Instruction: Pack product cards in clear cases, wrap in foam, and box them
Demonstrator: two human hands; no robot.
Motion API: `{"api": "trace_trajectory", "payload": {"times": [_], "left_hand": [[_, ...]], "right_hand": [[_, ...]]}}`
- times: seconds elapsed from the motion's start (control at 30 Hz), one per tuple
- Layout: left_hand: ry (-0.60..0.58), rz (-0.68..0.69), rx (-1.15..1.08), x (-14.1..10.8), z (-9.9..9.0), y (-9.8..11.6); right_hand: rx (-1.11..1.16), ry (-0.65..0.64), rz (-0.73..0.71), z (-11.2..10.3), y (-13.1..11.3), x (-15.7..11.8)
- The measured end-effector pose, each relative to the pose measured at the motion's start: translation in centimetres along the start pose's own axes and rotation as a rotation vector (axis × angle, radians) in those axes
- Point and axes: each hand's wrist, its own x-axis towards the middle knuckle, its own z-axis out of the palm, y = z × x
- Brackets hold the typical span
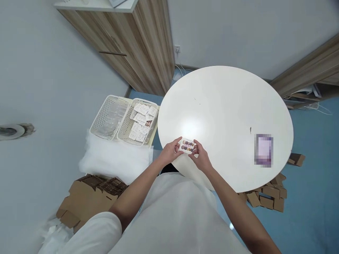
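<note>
Head view: pinching a small printed card point(186, 146) by its two short ends, with fingers of the left hand point(169, 153) at one end and fingers of the right hand point(203, 159) at the other. Held face up over the near-left part of the white oval tabletop point(225, 106), showing two rows of coloured round shapes; cannot tell whether touching the surface. Likely to handle as light, thin and fairly stiff, perhaps slightly slippery if glossy; probably little risk of breaking, but apt to bend or get scuffed under a hard squeeze. Best taken by the edges or corners, clear of the coloured rows. Farther out, toward the right side of the tabletop, lying flat: a blurred purple-edged object point(263, 150), with a small dark bit point(250, 130) just beside. Left of the tabletop, set side by side: a basket of clear plastic pieces point(112, 118) and a basket of white printed cards point(139, 130), with white wrapping material point(116, 157) nearer the body. Lower left of the tabletop, stacked: folded brown cardboard point(87, 201). Below its near-right edge, heaped on the floor: more brown cardboard pieces point(272, 192).
</note>
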Motion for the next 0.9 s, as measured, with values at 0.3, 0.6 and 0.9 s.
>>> {"api": "trace_trajectory", "payload": {"times": [0.3,0.6,0.9], "left_hand": [[0.098,-0.085,0.140,3.1,-3.7,-7.6],[0.025,-0.073,0.177,4.1,-3.7,-10.1],[0.033,-0.143,0.036,2.8,-3.6,-9.8]], "right_hand": [[-0.216,0.010,0.078,7.6,-1.5,7.8],[-0.303,0.059,0.200,10.7,-1.3,8.9],[0.080,0.209,0.250,12.3,-1.7,7.4]]}}
